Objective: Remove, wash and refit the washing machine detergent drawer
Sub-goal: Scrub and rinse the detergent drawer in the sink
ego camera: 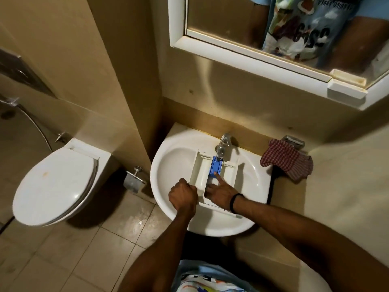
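— White plastic in a white basin: is that the detergent drawer (200,170)?

— Yes. It lies in the sink (170,165), open side up. Its far end is under the tap (223,144) and its front panel is towards the person.

— And the blue part?

— A blue insert (216,165) sits in the narrow middle compartment, right below the spout. Whether water is running I cannot tell.

— Where are the hands?

— Both are at the near end. The left hand (182,196) is closed in a fist on the drawer's near left corner, its fingers (190,187) clamped round the edge there.

— The right one?

— The right hand (219,192) rests over the middle compartment. Its forefinger is stretched out straight, and the tip touches the near end of the blue insert. The other fingers are bent under the palm, just above the compartment. A black band (234,202) circles that wrist.

— Anything nearby?

— A red checked cloth (288,161) hangs from a metal holder on the wall just right of the sink, apart from the drawer. A toilet (56,182) with its lid down stands well to the left.
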